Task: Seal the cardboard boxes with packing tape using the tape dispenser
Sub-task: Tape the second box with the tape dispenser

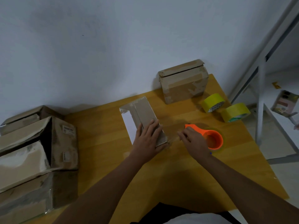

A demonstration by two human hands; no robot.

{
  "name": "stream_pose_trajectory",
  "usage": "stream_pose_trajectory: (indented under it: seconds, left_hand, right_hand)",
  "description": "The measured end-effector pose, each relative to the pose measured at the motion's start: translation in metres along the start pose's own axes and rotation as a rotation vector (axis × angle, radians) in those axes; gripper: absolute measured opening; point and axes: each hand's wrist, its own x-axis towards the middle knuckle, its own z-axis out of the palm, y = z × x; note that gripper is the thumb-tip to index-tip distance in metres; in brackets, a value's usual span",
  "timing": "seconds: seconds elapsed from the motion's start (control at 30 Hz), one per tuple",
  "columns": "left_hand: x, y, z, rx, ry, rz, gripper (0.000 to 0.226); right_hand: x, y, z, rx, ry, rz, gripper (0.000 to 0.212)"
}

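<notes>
Left hand (149, 136) presses flat on the small cardboard box (145, 117); at its 3 o'clock, right hand (195, 140) grips the orange tape dispenser (210, 138).

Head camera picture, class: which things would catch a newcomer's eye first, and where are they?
The bright orange plastic tape dispenser stands out at mid-table, with the right hand on it. Just left of it, the left hand lies flat on a small flat brown cardboard box. Two yellow rolls of packing tape sit near the table's far right edge.
</notes>
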Motion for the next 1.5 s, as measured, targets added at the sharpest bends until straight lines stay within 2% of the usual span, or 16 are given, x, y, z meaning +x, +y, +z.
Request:
stream_pose_trajectory:
  seconds: [0.2,0.4,0.63,0.8,0.93,1.03,1.1,1.23,1.37,1.5]
  left_hand:
    - [0.002,0.002,-0.002,-0.004,0.025,-0.018,0.075]
    - [0.002,-0.003,0.001,0.028,0.027,0.044,0.081]
    - [0.003,-0.001,0.005,0.045,0.033,0.048,0.077]
    - [0.003,0.000,0.005,0.082,0.029,0.048,0.074]
    - [0.003,0.000,0.005,0.104,-0.008,0.041,0.075]
    - [0.002,0.000,0.005,0.104,-0.040,0.028,0.077]
    - [0.000,-0.001,0.004,0.102,-0.048,0.024,0.077]
    - [-0.001,-0.002,0.004,0.091,-0.048,0.024,0.078]
    - [0.001,-0.004,0.005,0.080,-0.036,0.030,0.080]
    - [0.001,-0.003,0.006,0.093,-0.027,0.044,0.083]
  right_hand:
    - [0.006,0.003,0.005,0.019,0.024,0.026,0.035]
    - [0.018,-0.002,0.012,-0.019,0.001,-0.044,0.029]
    - [0.030,-0.007,0.032,-0.052,-0.031,-0.065,0.045]
    - [0.031,-0.018,0.052,-0.048,-0.085,0.051,0.031]
    - [0.040,-0.022,0.056,0.030,-0.210,0.236,0.023]
    - [0.053,-0.017,0.059,-0.030,-0.384,0.285,0.024]
    - [0.052,-0.016,0.055,-0.021,-0.404,0.244,0.022]
    - [0.020,-0.017,0.031,0.095,-0.178,0.114,0.012]
    - [0.003,-0.022,0.003,0.029,-0.404,-0.106,0.020]
    - [0.031,-0.029,-0.006,-0.154,-0.450,-0.246,0.021]
